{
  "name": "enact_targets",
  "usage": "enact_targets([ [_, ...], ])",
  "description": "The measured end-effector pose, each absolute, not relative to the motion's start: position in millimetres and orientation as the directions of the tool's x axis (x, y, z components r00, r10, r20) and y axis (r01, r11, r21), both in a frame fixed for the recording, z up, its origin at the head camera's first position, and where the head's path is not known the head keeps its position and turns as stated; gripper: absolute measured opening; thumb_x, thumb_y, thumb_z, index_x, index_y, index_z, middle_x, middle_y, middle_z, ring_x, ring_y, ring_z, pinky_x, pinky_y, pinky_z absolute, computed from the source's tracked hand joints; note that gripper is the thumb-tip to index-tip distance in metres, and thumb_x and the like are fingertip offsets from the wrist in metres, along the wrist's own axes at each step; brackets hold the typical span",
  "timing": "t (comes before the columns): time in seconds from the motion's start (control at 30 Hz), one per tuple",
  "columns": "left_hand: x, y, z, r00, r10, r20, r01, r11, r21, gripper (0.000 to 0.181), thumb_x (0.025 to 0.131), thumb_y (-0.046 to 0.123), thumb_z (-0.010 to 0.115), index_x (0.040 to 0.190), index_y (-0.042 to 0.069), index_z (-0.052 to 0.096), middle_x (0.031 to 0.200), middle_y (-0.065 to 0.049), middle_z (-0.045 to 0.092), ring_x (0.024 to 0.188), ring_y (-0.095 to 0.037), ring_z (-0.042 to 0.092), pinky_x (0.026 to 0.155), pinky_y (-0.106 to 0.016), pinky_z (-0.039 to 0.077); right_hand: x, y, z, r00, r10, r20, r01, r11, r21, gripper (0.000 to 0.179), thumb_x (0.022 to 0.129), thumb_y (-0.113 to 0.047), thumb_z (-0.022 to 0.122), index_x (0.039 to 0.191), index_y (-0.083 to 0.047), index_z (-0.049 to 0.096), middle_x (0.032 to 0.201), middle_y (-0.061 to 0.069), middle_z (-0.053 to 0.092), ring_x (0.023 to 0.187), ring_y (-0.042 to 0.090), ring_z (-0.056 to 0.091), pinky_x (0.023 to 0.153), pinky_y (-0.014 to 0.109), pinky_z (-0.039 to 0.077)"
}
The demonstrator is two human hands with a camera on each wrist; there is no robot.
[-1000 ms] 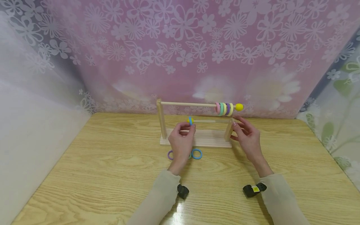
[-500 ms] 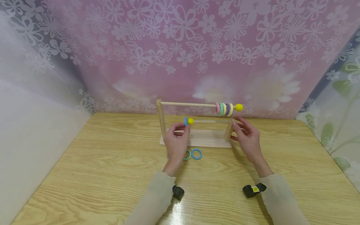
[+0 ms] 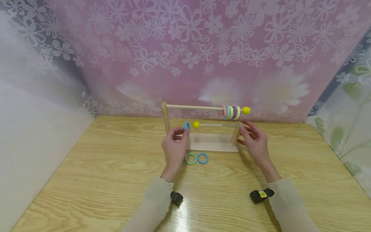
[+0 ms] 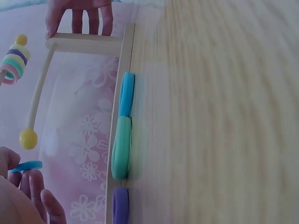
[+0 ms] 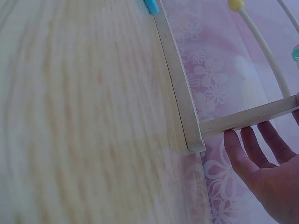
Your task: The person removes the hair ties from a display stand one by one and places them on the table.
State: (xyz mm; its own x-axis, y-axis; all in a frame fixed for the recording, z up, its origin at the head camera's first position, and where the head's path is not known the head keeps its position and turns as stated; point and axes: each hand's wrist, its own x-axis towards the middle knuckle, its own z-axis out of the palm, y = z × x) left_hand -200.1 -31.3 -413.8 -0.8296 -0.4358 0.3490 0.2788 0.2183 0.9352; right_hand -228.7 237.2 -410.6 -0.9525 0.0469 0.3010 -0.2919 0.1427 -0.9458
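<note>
My left hand pinches a blue ring between thumb and fingers, raised above the stand's base. The ring is just left of the yellow ball that tips the lower rod, with a small gap between them. That rod carries no rings. At the right end of the wooden stand, my right hand holds the short post, thumb near its top and fingers along its outer side, as the right wrist view shows.
The upper rod bears several pastel rings beside its yellow end ball. In front of the base lie a green ring, another blue ring and a purple ring. A flowered curtain hangs behind the table.
My left hand has moved left, drawing the blue ring off over the lower rod's yellow ball and away from it. The right hand and the stand have stayed put.
</note>
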Motion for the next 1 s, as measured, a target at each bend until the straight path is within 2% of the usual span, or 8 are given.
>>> enact_targets([
  [0.13,-200,-36,-413,-0.838,-0.421,0.347,0.274,0.225,0.935,0.014,0.092,0.021,0.077,0.098,0.009,0.075,0.093,-0.007,0.078,0.074,-0.022,0.068,0.065,-0.021,0.054,-229,237,-411,-0.952,0.048,0.303,-0.293,0.142,-0.945,0.043,0.104,-0.024,0.06,0.144,-0.009,0.057,0.113,-0.004,0.065,0.097,0.004,0.069,0.073,0.026,0.062],
  [0.47,-195,-41,-409,-0.864,-0.385,0.325,0.25,0.234,0.94,0.015,0.091,0.023,0.078,0.1,0.011,0.076,0.09,-0.006,0.078,0.07,-0.012,0.066,0.066,-0.022,0.056,-229,236,-411,-0.954,0.042,0.297,-0.289,0.135,-0.948,0.044,0.104,-0.023,0.06,0.145,-0.008,0.057,0.112,-0.005,0.065,0.096,0.004,0.069,0.073,0.026,0.062],
  [0.83,-190,-45,-405,-0.904,-0.318,0.285,0.219,0.229,0.948,0.013,0.09,0.021,0.077,0.1,0.012,0.077,0.09,-0.006,0.079,0.072,-0.014,0.069,0.068,-0.023,0.056,-229,237,-410,-0.956,0.048,0.288,-0.281,0.117,-0.952,0.042,0.104,-0.022,0.061,0.144,-0.009,0.058,0.11,-0.006,0.066,0.096,0.004,0.068,0.073,0.027,0.062],
  [1.0,-188,-44,-404,-0.914,-0.297,0.276,0.207,0.244,0.948,0.013,0.09,0.022,0.077,0.099,0.012,0.077,0.09,-0.005,0.079,0.071,-0.011,0.068,0.067,-0.024,0.056,-229,237,-410,-0.956,0.045,0.291,-0.284,0.121,-0.951,0.042,0.104,-0.022,0.061,0.144,-0.009,0.058,0.11,-0.005,0.066,0.096,0.004,0.068,0.073,0.027,0.062],
])
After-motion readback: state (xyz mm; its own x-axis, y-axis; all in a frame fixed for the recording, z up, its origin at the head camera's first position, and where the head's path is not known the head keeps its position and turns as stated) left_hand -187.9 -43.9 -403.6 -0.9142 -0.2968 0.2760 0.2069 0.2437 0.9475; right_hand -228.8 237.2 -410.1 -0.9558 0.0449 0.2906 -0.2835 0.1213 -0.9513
